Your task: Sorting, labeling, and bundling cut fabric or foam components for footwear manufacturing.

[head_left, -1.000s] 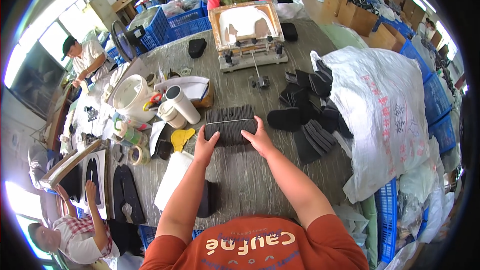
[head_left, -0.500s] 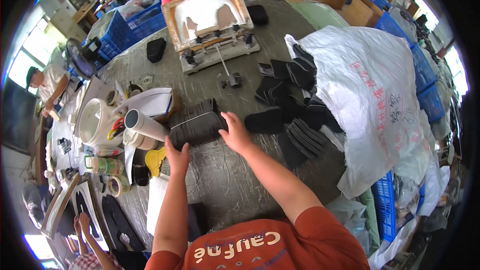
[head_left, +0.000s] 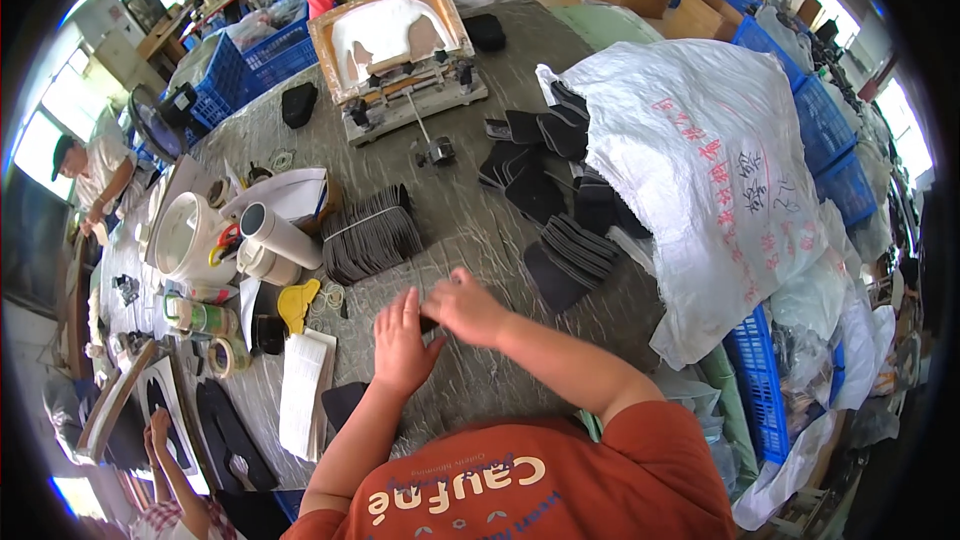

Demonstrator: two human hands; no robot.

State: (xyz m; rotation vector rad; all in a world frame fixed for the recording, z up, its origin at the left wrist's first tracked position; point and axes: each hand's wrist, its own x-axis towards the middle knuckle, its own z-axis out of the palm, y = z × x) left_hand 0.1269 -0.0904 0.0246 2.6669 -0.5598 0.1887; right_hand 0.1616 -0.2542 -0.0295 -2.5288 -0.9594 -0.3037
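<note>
Close to my body above the table, my left hand (head_left: 403,342) and my right hand (head_left: 466,310) have come together. The left one is open, its fingers stretched forward and the thumb out to the side. My right fingers are bent inward, closed toward the left hand. A small dark patch shows between the hands; what it is I cannot make out. Just beyond them lies a bundle of flat dark pieces (head_left: 372,237) standing on edge, with a thin pale band around it. A stack of similar dark pieces (head_left: 570,262) fans out to the right.
A big white woven sack (head_left: 690,170) spills dark pieces at the right. Left stand a white cup (head_left: 283,237), a white bucket (head_left: 190,240), a tape roll (head_left: 230,357) and a folded white cloth (head_left: 303,395). Across the table a person sits behind a framed screen (head_left: 395,35).
Both hands have left the sides of the dark bundle and drawn back toward my body, closing in on each other. The bundle stays on the table, its pieces tilted more visibly. The view has shifted slightly.
</note>
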